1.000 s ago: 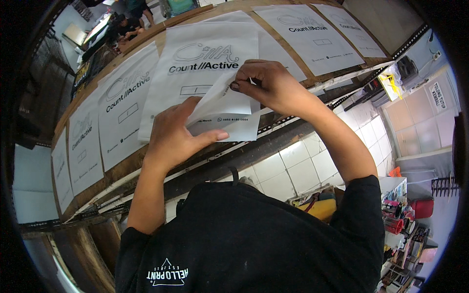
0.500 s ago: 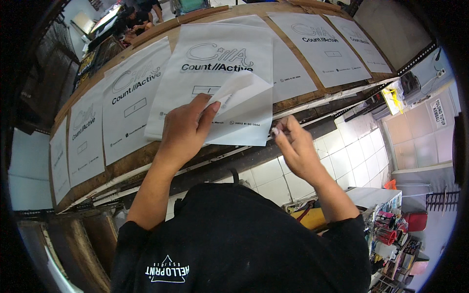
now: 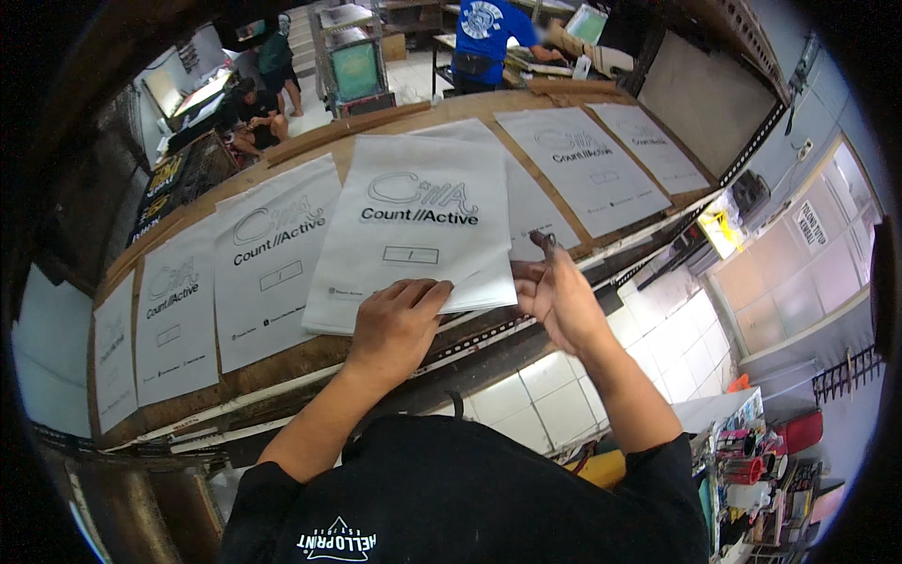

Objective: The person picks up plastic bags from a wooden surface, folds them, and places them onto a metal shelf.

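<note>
A pile of thin white sheets (image 3: 413, 188), printed in black with outlined lettering and a small box, lies at the middle of the sloping brown work board. My left hand (image 3: 399, 320) grips the pile's near edge, its fingers together on top and the thumb hidden. The lower right corner is slightly lifted. Beside that corner is my right hand (image 3: 568, 296), fingers curled but apart. Its fingertips look dark; I cannot make out anything held in them.
More printed sheets lie in a row left (image 3: 272, 254) and right (image 3: 583, 169) on the board (image 3: 235, 371). Beyond it, a person in a blue shirt (image 3: 484, 42) works at a table; others are at the far left. White floor tiles (image 3: 526, 395) show below the near edge.
The top sheet's folded-up corner has come down nearly flat. My left hand has moved to the near edge, and the right hand's fingers have spread. The view has tilted up, showing more background.
</note>
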The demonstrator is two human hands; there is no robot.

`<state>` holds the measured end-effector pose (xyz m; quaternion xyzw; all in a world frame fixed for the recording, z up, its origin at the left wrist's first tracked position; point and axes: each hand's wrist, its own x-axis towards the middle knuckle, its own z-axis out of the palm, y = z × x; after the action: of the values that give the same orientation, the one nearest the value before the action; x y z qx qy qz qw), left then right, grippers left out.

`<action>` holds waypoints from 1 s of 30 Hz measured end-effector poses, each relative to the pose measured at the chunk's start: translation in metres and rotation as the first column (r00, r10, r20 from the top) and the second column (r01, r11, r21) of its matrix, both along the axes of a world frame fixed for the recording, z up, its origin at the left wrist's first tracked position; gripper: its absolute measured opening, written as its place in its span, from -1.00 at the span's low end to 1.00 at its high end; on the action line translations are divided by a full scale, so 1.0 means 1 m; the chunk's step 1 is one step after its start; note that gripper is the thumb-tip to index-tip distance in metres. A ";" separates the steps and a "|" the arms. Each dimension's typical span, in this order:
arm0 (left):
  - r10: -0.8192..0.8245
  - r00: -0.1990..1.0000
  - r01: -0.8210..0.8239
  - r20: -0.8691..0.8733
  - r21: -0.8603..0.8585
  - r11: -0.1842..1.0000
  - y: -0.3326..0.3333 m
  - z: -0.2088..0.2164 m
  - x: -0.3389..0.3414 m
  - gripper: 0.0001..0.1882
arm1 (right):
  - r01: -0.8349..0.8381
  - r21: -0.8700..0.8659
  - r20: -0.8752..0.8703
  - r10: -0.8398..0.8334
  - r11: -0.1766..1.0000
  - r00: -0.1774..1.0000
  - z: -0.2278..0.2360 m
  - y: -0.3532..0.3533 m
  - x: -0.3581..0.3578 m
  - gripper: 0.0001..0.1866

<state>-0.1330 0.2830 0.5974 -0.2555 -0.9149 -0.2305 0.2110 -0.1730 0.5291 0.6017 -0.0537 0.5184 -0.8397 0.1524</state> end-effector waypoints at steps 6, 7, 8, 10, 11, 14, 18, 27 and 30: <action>0.076 0.976 -0.057 -0.203 0.095 0.994 -0.002 0.012 -0.006 -0.64 | -0.066 0.182 0.266 0.015 0.981 0.964 0.039 -0.018 -0.100 -0.31; 0.080 0.974 -0.060 -0.210 0.097 0.993 -0.003 0.016 -0.004 -0.65 | -0.113 0.313 0.095 0.087 0.943 0.992 0.037 -0.020 -0.117 -0.36; 0.070 0.974 -0.049 -0.215 0.102 0.994 0.000 0.018 -0.005 -0.67 | -0.117 0.443 -0.070 0.164 0.889 0.984 0.018 -0.009 -0.144 -0.41; 0.002 0.971 0.022 -0.238 0.097 0.995 0.014 0.013 -0.012 -0.74 | -0.026 0.572 -0.281 0.226 0.820 0.933 -0.027 0.038 -0.222 -0.52; -0.075 0.962 0.112 -0.264 0.126 0.986 0.026 0.008 -0.019 -0.72 | 0.060 0.625 -0.384 0.239 0.779 0.892 -0.043 0.074 -0.254 -0.54; -0.011 0.983 0.008 -0.182 -0.016 1.000 0.008 0.004 -0.006 -0.65 | -0.022 0.497 -0.199 0.138 0.868 0.970 -0.022 -0.003 -0.249 -0.56; 0.035 0.945 -0.051 -0.325 -0.042 0.998 0.008 0.011 0.020 -0.63 | 0.123 0.530 -0.452 0.157 0.839 0.878 0.016 -0.026 -0.227 -0.38; -0.078 0.911 0.150 -0.404 0.151 0.977 -0.040 0.051 0.148 -0.11 | 0.230 0.487 -0.796 0.319 0.843 0.514 0.160 -0.120 -0.072 -0.16; 0.549 0.741 -0.410 -0.386 0.389 0.825 -0.105 0.044 0.192 -0.09 | 0.186 0.503 -0.844 0.434 0.844 0.315 0.161 -0.163 -0.035 -0.25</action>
<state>0.0595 0.1779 0.6409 -0.0255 -0.8254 -0.2229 0.5180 -0.2076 0.3664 0.7631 -0.5291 0.7053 -0.4608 -0.1015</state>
